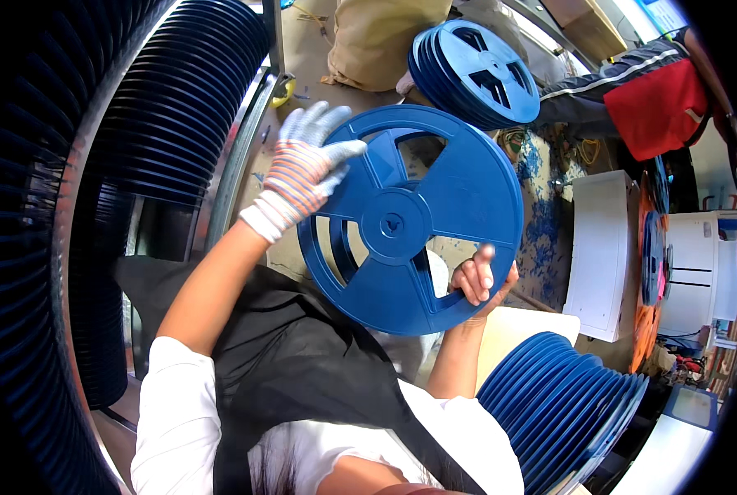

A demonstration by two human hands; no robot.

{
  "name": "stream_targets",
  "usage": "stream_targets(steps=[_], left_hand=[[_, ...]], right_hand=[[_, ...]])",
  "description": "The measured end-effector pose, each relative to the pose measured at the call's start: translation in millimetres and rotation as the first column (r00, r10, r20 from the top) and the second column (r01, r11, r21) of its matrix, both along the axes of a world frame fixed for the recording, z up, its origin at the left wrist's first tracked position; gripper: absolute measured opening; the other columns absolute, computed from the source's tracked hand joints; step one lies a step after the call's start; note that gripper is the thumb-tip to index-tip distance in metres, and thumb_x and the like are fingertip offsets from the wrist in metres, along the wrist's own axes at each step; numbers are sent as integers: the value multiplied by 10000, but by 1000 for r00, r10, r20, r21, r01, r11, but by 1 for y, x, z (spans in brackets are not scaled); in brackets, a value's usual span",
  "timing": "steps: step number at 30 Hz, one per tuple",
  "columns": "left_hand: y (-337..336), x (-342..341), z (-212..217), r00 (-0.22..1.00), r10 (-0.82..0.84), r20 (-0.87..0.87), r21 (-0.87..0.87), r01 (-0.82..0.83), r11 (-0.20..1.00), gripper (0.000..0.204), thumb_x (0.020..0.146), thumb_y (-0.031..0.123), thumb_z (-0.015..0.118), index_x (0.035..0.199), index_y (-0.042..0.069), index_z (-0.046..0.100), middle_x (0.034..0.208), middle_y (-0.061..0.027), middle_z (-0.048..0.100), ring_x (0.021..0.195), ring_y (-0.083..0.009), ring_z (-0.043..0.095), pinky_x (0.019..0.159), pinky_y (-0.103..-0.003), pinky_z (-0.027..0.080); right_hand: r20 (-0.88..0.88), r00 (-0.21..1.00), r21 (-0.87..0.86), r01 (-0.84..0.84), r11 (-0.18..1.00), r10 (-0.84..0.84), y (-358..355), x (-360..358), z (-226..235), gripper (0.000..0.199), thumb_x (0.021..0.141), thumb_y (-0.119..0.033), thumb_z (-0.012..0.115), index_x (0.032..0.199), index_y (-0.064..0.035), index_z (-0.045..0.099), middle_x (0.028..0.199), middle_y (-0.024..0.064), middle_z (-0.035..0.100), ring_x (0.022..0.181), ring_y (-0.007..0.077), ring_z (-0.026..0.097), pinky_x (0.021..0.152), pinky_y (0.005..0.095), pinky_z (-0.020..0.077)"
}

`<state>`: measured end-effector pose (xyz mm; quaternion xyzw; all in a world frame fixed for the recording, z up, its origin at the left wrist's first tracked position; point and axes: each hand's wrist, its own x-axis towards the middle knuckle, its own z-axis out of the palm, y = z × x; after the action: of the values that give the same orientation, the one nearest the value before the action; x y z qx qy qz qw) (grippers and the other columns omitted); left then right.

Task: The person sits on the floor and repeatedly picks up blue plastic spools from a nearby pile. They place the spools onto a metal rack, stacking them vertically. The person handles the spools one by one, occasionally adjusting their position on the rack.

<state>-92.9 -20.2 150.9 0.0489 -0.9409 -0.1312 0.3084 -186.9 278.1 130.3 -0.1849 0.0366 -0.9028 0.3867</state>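
Note:
A large blue plastic reel point(472, 190) with a round hub and cut-out windows is tilted up in front of me. My right hand point(477, 279), bare, grips its lower right rim, with fingers curled through a window. At the reel's upper left edge is my left hand point(296, 169), in a white striped knitted glove. Its fingers are spread and slightly blurred; whether they touch the rim, I cannot tell. Through the windows a second flange shows behind the front one.
Black reels point(179, 99) fill a metal rack on the left. Blue reels point(455, 74) are stacked on the floor ahead, beside a tan sack point(377, 41). More blue reels point(558, 404) lie near my right arm. Another person's red garment point(657, 107) shows at upper right, above white cabinets point(601, 256).

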Motion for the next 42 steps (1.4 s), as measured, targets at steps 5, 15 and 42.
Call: stream_targets(steps=[5, 15, 42], left_hand=[[3, -8, 5, 987, -12, 160, -123, 32, 992, 145, 737, 218, 708, 866, 252, 653, 1437, -57, 402, 1355, -341, 297, 1126, -502, 177], [10, -3, 7, 964, -188, 185, -225, 228, 947, 85, 743, 139, 644, 722, 215, 675, 1406, 45, 448, 1382, -229, 280, 1142, -524, 178], [-7, -1, -3, 996, -88, 25, 130, 84, 988, 291, 767, 172, 700, 1044, 251, 662, 1412, -136, 399, 1327, -343, 320, 1079, -453, 285]], right_hand=[[-45, 998, 50, -35, 998, 37, -3, 2, 0, 506, 927, -324, 493, 1112, 147, 474, 659, 134, 583, 453, 103, 481, 346, 187, 395], [-47, 997, 114, -54, 992, 60, -4, 6, 1, 499, 929, -322, 478, 1104, 145, 472, 632, 130, 581, 437, 95, 474, 340, 177, 397], [59, 998, -38, -16, 999, 18, 4, 4, -12, 464, 912, -261, 537, 1101, 158, 476, 694, 161, 600, 454, 112, 490, 343, 201, 396]])
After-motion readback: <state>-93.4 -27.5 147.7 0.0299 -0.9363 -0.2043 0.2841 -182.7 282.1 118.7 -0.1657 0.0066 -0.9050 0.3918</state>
